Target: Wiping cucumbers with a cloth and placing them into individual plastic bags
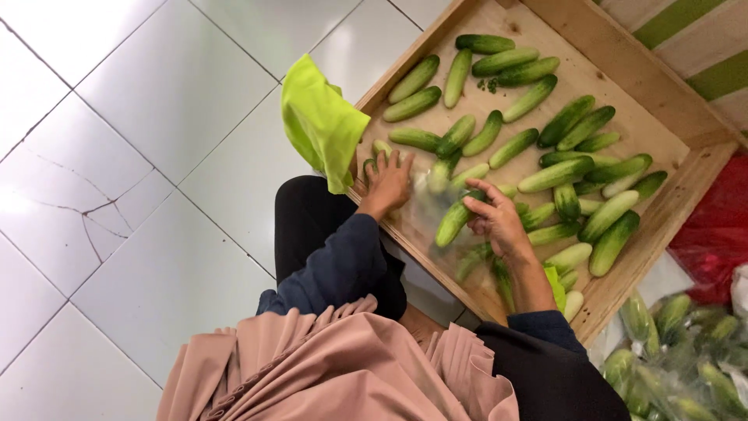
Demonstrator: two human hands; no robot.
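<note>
Cucumbers on our wooden tray

The tray [623,66] sits on white floor tiles [156,117], strewn with green cucumbers [555,174]; a clear bag [425,210] lies at its near edge, a lime cloth [321,121] over its left rim. Our right hand [497,218] curls around one cucumber [453,220] at the bag's mouth, wrist bent inward. Our left hand [387,183] lies open, fingers spread flat against the bag.

cucumbers [456,220] green | cloth [321,121] lime-yellow | tray [615,66] pale wood
</note>
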